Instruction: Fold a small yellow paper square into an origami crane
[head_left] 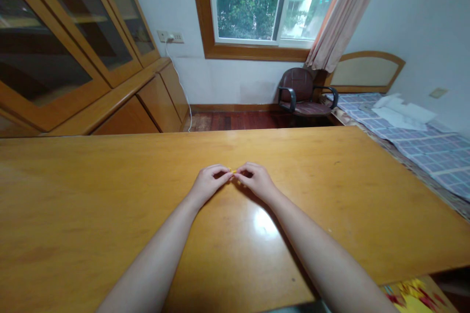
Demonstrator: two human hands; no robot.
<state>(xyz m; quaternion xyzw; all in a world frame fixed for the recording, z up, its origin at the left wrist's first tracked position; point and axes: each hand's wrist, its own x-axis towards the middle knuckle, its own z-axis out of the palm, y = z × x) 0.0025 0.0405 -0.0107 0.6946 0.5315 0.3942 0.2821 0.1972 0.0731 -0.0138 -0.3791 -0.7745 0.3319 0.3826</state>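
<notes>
Above the middle of the wooden table (121, 215), my two hands meet fingertip to fingertip. Between them is a small, thin yellow piece (234, 171), mostly covered by the fingers and too small to name. My left hand (210, 182) pinches its left end with thumb and forefinger. From the other side, my right hand (256, 179) pinches the right end in the same way. Both forearms reach in from the bottom edge, and a shadow falls on the tabletop under the right one.
At the bottom right, yellow and red items (413, 296) lie on a lower surface beside the table. A dark-edged object (299, 308) shows at the near edge. Beyond are a glass-door cabinet (99, 102), an armchair (303, 93) and a bed (411, 137) with papers on it.
</notes>
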